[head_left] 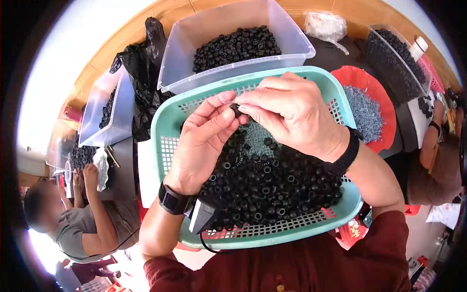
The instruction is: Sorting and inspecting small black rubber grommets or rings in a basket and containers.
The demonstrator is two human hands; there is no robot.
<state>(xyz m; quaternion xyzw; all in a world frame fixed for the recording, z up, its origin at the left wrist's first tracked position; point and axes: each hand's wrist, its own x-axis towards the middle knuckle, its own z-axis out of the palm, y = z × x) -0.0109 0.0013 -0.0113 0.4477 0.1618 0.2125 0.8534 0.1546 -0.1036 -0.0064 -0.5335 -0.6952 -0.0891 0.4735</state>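
Over a turquoise perforated basket (351,121), my two hands meet at a small round black part (236,111). Thumb and fingers of my left hand (202,131) pinch that part. My right hand (304,112) is closed, thumb and forefinger pressed together against the part's right side; whatever lies between those fingertips is too small to make out. Below them, many black ring-shaped parts (272,190) with holes in their middles are heaped in the basket, mostly toward its near side. Part of the basket's mesh floor shows beneath my fingers.
Behind the basket stands a clear bin (238,65) of black parts. A red dish (386,117) of tiny grey-blue pieces is at right, another black-filled bin (396,63) beyond. At left are a black plastic bag (146,73) and a clear bin (119,117). Co-workers sit both sides.
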